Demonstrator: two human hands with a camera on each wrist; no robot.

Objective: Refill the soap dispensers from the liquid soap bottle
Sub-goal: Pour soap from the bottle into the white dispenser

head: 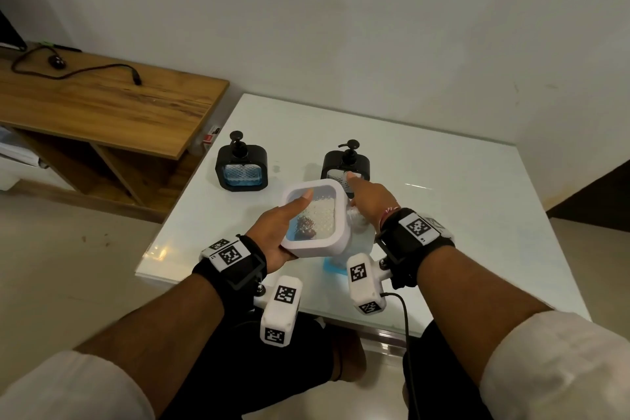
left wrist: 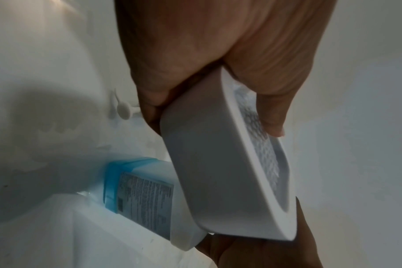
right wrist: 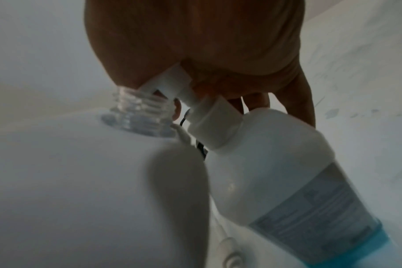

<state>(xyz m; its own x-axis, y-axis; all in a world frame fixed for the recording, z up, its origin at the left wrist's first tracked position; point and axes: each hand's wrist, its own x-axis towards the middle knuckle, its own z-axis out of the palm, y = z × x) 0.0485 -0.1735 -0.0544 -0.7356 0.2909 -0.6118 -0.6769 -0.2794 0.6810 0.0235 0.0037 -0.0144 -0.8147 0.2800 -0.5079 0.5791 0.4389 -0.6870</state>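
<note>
Now my left hand (head: 272,235) grips the white dispenser (head: 315,220), tilted above the table (head: 443,187); my right hand (head: 370,199) clamps the soap bottle (right wrist: 287,163) near its cap, spout at the open neck. Smooth, likely slippery plastic: I'd hold the flat sides.

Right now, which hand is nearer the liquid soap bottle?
Right. The right hand grips the liquid soap bottle at its cap. The left hand holds the tilted white dispenser just beside the bottle, not touching it as far as the views show.
</note>
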